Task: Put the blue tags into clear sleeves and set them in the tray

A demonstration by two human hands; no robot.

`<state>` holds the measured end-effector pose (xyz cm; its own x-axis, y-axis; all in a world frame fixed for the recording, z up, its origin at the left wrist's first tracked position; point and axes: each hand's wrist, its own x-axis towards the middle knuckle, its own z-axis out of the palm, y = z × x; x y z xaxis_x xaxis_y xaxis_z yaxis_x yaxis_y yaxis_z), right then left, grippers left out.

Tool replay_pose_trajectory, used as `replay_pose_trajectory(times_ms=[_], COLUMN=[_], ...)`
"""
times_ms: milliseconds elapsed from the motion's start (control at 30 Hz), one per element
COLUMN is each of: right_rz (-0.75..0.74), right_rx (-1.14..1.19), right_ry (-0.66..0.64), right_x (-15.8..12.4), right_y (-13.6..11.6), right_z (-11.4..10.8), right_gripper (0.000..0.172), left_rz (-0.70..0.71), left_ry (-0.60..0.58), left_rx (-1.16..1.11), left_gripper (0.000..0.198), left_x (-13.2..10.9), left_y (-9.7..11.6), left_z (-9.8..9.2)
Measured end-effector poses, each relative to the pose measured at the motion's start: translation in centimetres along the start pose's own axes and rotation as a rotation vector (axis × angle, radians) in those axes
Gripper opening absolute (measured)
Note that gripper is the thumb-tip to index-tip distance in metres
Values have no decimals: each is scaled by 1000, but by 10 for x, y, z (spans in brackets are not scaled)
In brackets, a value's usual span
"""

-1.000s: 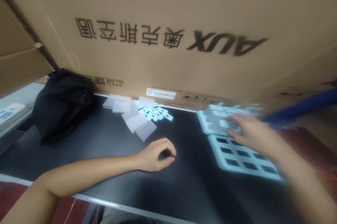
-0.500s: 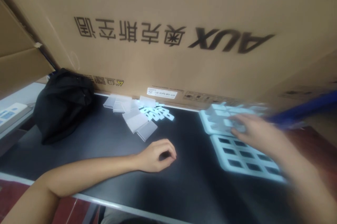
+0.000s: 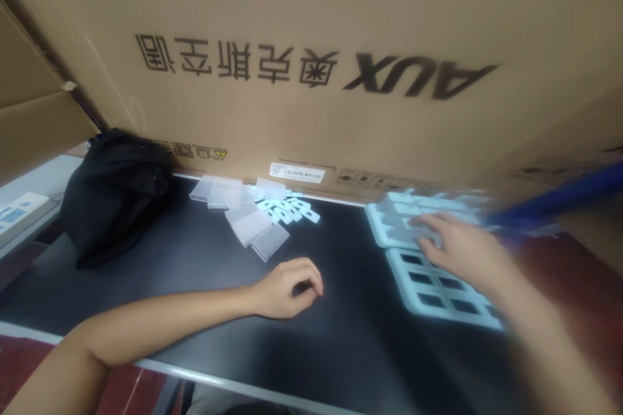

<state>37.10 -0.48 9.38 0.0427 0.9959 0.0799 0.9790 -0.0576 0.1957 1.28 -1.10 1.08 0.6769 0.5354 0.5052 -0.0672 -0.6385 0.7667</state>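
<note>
My left hand [image 3: 287, 288] rests on the black table [image 3: 195, 285] near its middle, fingers curled loosely inward; nothing shows in it. My right hand [image 3: 457, 247] reaches to the right, its fingers laid on a white tray with filled cells [image 3: 394, 223]. A second white tray with empty rectangular cells [image 3: 438, 291] lies just nearer to me, partly under that hand. The right hand is blurred by motion, so I cannot make out whether its fingers pinch a piece.
A pile of clear plastic covers [image 3: 250, 223] and small white parts [image 3: 294, 208] lies at the back centre. A black bag [image 3: 114, 194] sits at the left. A big cardboard box [image 3: 316, 64] walls the back. A blue bar [image 3: 559, 197] shows at right.
My right hand has shifted slightly over the filled tray, and the view has swung a little. My left hand has stayed where it was.
</note>
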Motion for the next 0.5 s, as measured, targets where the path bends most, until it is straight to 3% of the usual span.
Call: replay_pose_trajectory(times_ms=[167, 267, 367, 500], right_rz=[33, -28, -127, -17], right_rx=[-1, 50, 81, 69], right_ry=[22, 69, 195, 416], right_x=[1, 2, -5, -27], right_y=[-3, 3, 7, 5], right_z=[5, 12, 15, 23], right_gripper=[38, 37, 40, 36], left_rz=[14, 26, 58, 113], left_ry=[-11, -17, -37, -93], left_rx=[2, 20, 51, 97], left_gripper=[9, 10, 11, 12], left_x=[-1, -2, -3, -5], left_y=[-1, -1, -1, -2], left_z=[0, 0, 0, 1])
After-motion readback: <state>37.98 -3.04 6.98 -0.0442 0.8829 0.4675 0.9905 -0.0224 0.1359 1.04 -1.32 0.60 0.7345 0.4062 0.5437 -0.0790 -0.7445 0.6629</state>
